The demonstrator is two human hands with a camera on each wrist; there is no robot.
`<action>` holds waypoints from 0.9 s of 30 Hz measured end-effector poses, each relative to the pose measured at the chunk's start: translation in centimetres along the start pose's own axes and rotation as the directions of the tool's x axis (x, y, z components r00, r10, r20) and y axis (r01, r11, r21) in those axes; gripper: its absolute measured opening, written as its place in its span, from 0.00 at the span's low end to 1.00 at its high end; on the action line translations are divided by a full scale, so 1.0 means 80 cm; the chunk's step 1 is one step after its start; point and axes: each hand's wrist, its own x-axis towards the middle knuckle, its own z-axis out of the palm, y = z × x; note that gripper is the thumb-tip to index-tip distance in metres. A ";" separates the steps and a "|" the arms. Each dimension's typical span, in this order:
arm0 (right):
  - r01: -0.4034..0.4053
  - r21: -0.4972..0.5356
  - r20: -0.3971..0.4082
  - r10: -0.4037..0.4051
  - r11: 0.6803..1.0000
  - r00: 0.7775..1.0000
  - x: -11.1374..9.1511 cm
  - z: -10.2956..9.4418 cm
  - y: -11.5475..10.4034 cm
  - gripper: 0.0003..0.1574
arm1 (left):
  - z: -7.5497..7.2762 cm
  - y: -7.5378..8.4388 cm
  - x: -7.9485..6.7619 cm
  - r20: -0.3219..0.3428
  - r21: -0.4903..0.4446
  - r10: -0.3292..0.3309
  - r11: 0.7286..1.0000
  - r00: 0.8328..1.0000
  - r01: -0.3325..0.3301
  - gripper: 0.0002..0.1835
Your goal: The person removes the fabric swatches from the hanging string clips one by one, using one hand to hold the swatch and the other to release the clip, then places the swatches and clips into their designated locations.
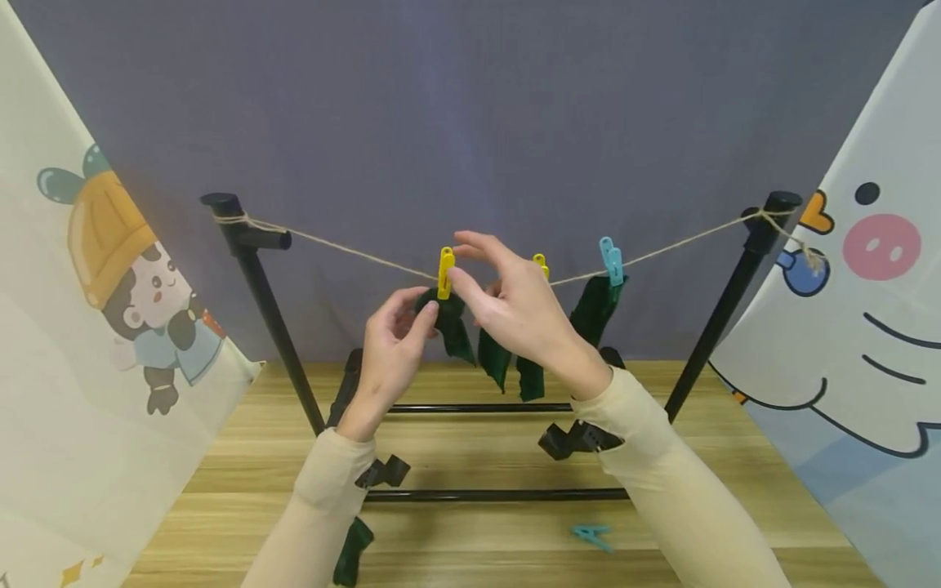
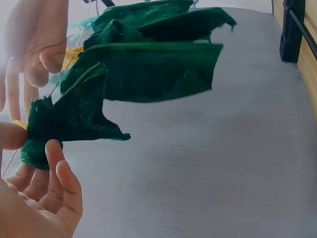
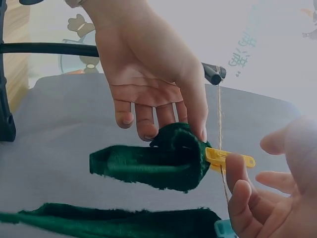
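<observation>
A strip of dark green cloth [image 1: 456,336] hangs from a twine line [image 1: 345,249] under a yellow clothespin [image 1: 445,273]. My left hand [image 1: 388,351] pinches the top of this cloth just below the pin; in the right wrist view its thumb lies at the cloth's edge beside the pin [image 3: 218,156]. My right hand [image 1: 531,314] is at the pin's upper part, thumb tip right against it and the other fingers spread apart. More green cloth strips [image 2: 143,72] hang farther right along the twine, one under a blue clothespin [image 1: 612,263] and others partly behind my right hand.
Black posts [image 1: 268,302] of a rack carry the twine at both ends, with low crossbars [image 1: 485,495] between them. On the wooden table [image 1: 470,555] lie a loose blue clothespin [image 1: 591,536] and another green cloth piece [image 1: 354,551]. Printed panels [image 1: 882,327] flank both sides.
</observation>
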 end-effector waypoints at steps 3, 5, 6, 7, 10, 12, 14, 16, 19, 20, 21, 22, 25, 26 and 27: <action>0.001 -0.018 0.007 -0.001 1.000 1.000 0.003 0.000 -0.001 0.33 | 0.000 0.000 0.001 -0.001 0.003 0.003 1.000 1.000 -0.003 0.15; -0.004 -0.028 0.014 0.005 1.000 1.000 0.006 0.001 -0.002 0.34 | 0.000 0.000 0.002 -0.003 0.006 0.003 1.000 1.000 -0.003 0.14; -0.006 -0.035 0.017 0.007 0.999 1.000 0.007 0.001 -0.002 0.34 | 0.000 0.000 0.002 -0.005 0.006 0.002 1.000 1.000 -0.002 0.14; -0.009 -0.037 0.020 0.010 0.999 1.000 0.008 0.001 -0.003 0.34 | -0.001 0.000 0.003 -0.007 0.007 0.001 1.000 1.000 -0.001 0.14; -0.015 -0.044 0.025 0.017 0.999 1.000 0.011 0.002 -0.004 0.34 | -0.002 0.000 0.003 -0.005 0.007 0.002 1.000 1.000 -0.002 0.14; -0.016 -0.044 0.026 0.017 0.999 1.000 0.011 0.003 -0.005 0.35 | -0.002 0.000 0.004 -0.001 0.009 0.004 1.000 1.000 -0.004 0.14; -0.018 -0.049 0.024 0.019 0.999 1.000 0.011 0.002 -0.006 0.35 | -0.002 0.001 0.004 0.005 0.011 0.009 1.000 1.000 -0.010 0.13; -0.018 -0.056 0.023 0.019 0.998 1.000 0.012 0.002 -0.007 0.35 | -0.002 0.002 0.005 0.006 0.015 0.011 1.000 1.000 -0.011 0.13; -0.018 -0.065 0.027 0.020 0.998 0.999 0.013 0.002 -0.008 0.35 | -0.002 0.004 0.007 0.002 0.021 0.006 1.000 1.000 -0.006 0.13; -0.018 -0.069 0.028 0.020 0.997 0.999 0.013 0.002 -0.009 0.35 | -0.002 0.004 0.008 0.000 0.024 0.003 1.000 1.000 -0.003 0.13; -0.019 -0.072 0.030 0.021 0.997 0.999 0.014 0.002 -0.009 0.35 | -0.003 0.004 0.008 0.000 0.026 -0.001 1.000 1.000 0.001 0.13; -0.019 -0.075 0.032 0.022 0.997 0.999 0.014 0.002 -0.010 0.35 | -0.003 0.004 0.009 -0.001 0.029 -0.005 1.000 1.000 0.005 0.13; -0.016 -0.093 0.030 0.019 0.996 0.999 0.014 0.002 -0.011 0.34 | -0.003 0.005 0.010 -0.001 0.029 -0.008 1.000 1.000 0.008 0.14; -0.015 -0.098 0.027 0.018 0.995 0.999 0.013 0.001 -0.011 0.34 | -0.003 0.005 0.010 -0.002 0.028 -0.007 1.000 1.000 0.007 0.13; -0.013 -0.104 0.024 0.016 0.994 1.000 0.013 0.001 -0.011 0.33 | -0.003 0.006 0.010 -0.002 0.028 -0.007 1.000 1.000 0.008 0.13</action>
